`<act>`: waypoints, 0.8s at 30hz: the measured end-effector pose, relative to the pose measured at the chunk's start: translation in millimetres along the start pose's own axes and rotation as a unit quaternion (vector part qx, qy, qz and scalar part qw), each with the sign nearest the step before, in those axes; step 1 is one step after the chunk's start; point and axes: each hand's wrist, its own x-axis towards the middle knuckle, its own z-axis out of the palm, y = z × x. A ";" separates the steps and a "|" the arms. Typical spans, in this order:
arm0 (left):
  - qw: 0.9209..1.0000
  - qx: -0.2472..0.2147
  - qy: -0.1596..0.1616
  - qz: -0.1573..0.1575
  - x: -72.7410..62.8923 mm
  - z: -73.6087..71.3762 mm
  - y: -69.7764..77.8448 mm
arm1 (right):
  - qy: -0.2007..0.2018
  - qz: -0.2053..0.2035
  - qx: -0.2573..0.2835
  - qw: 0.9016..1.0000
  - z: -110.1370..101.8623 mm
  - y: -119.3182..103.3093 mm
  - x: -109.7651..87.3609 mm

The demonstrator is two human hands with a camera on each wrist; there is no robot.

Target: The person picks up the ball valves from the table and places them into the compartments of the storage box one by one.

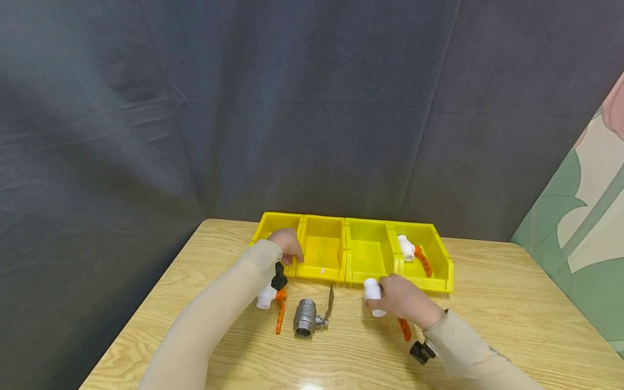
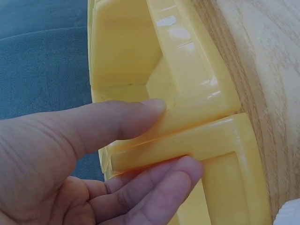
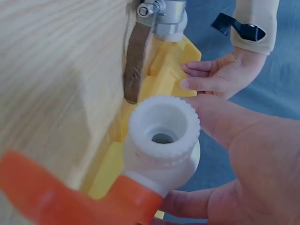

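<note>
My left hand (image 1: 287,245) pinches the adjoining walls of two yellow bins (image 2: 173,136) at the left of the row, thumb on one side and fingers on the other. With my right hand (image 1: 405,298) I grip a white plastic ball valve (image 1: 373,297) in front of the bins. Its orange lever (image 3: 79,201) sticks out beneath the hand, and its open ribbed end (image 3: 164,126) faces the right wrist camera. Between my hands a metal ball valve (image 1: 305,318) stands on the table, its lever pointing up toward the bins.
Another white valve (image 1: 266,297) with an orange lever (image 1: 280,314) lies below my left wrist, partly hidden by the wrist camera. A similar white valve (image 1: 405,248) is inside the rightmost bin (image 1: 446,265). Dark cloth (image 1: 312,108) hangs behind the wooden table (image 1: 351,357).
</note>
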 end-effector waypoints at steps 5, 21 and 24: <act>1.000 0.002 0.000 0.002 -1.2 1.0 0.8 | 0.004 0.000 -0.010 1.000 -8.6 -0.7 1.2; 1.000 0.003 -0.004 0.002 -1.2 -0.3 1.1 | 0.013 -0.016 -0.010 1.000 -42.8 -12.9 20.9; 1.000 0.008 -0.002 0.003 0.2 0.0 0.5 | 0.007 -0.017 -0.008 1.000 -51.1 -14.7 29.2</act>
